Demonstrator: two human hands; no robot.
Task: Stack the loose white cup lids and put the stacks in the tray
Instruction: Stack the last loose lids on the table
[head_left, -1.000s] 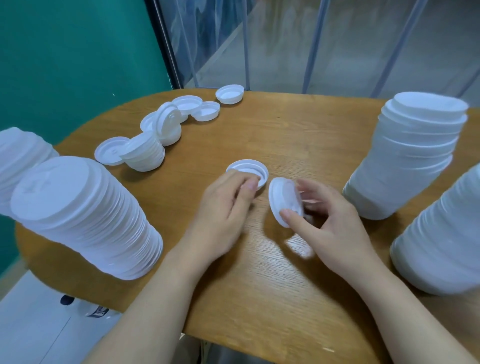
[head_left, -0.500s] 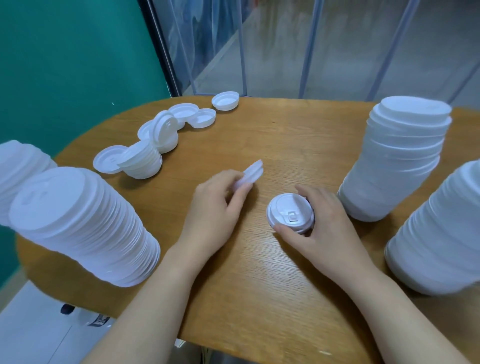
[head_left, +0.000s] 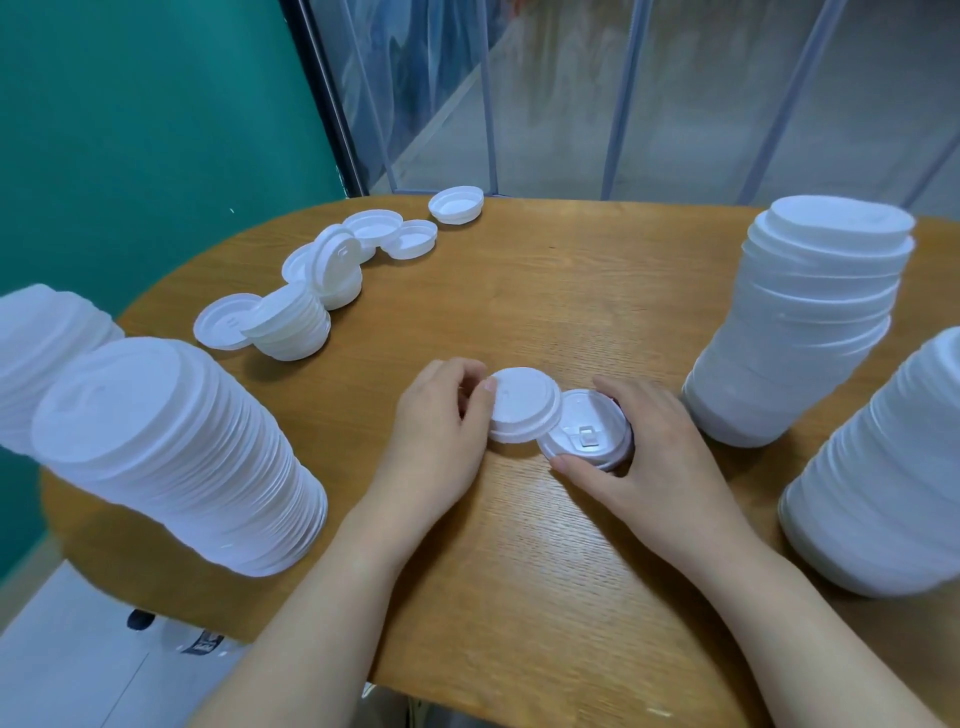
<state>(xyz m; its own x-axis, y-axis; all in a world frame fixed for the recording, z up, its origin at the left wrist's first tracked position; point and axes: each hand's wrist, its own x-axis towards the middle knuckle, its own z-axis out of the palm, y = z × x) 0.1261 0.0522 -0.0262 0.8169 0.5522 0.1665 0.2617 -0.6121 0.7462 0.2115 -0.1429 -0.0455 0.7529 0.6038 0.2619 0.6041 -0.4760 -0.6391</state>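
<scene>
My left hand (head_left: 441, 421) pinches a white cup lid (head_left: 522, 402) by its left edge, top side up, its right edge overlapping a second lid. That second lid (head_left: 589, 436) lies top up on the wooden table (head_left: 519, 571), and my right hand (head_left: 644, 452) curls round its right side with the thumb on its front rim. Several loose lids (head_left: 374, 228) and a short leaning stack (head_left: 291, 325) lie at the far left of the table. No tray is in view.
Tall stacks of white lids stand around me: two at the left (head_left: 171, 457), one at the right (head_left: 800, 322) and one at the near right edge (head_left: 883, 478). A teal wall and a glass partition rise behind the table.
My left hand lifted a lid off the table, turned it top side up and carried it right over the lid my right hand set down flat.
</scene>
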